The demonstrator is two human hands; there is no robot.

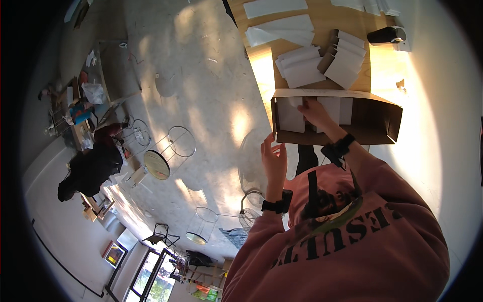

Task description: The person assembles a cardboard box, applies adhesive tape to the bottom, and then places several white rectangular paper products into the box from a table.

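Note:
An open brown cardboard box lies on its side on a wooden table. Several flat white packets stand upright inside it. My right hand reaches into the box and its fingers close on the top of one white packet among the others. My left hand hovers just outside the box's near left corner, fingers apart, holding nothing. Both wrists wear black bands. My pink sleeves and sweatshirt fill the lower right.
Loose stacks of white packets and folded ones lie on the table behind the box, with a black device at the far right. Round wire-frame stools stand on the concrete floor. Another person in dark clothes works far left.

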